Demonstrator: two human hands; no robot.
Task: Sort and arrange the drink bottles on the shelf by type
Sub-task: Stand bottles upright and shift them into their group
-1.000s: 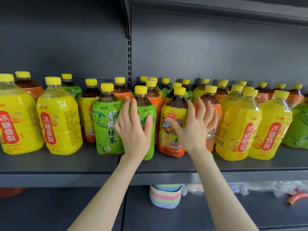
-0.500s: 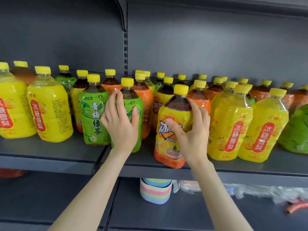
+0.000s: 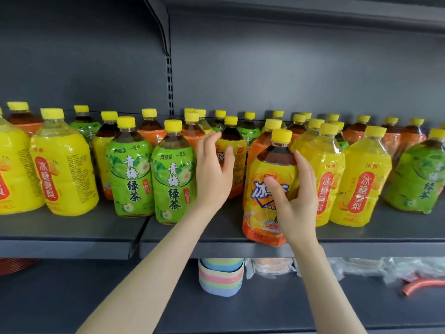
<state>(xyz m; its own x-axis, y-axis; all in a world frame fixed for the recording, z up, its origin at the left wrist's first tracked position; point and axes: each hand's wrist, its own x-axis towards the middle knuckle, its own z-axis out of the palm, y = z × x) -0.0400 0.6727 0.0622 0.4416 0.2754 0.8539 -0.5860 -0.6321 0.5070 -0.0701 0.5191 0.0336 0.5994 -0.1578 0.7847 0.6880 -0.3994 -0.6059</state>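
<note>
My right hand (image 3: 292,201) grips an iced-tea bottle (image 3: 263,179) with a yellow and orange label, held at the front edge of the grey shelf (image 3: 72,230), its base past the lip. My left hand (image 3: 213,172) hovers with loose fingers in the gap beside two green-tea bottles (image 3: 172,174) and holds nothing. Behind that gap stands another iced-tea bottle (image 3: 232,145). Yellow pear-drink bottles stand at the far left (image 3: 63,162) and to the right (image 3: 358,179). One green-tea bottle (image 3: 419,174) is at the far right.
Several orange-label and mixed bottles fill the back rows. A shelf upright (image 3: 169,68) runs behind the middle. On the lower shelf sit a stack of pastel bowls (image 3: 220,277), plastic-wrapped goods (image 3: 361,267) and an orange tool (image 3: 423,284).
My left hand has let go of the green-tea bottle and moved right into the gap. My right hand has pulled the iced-tea bottle forward to the shelf's edge.
</note>
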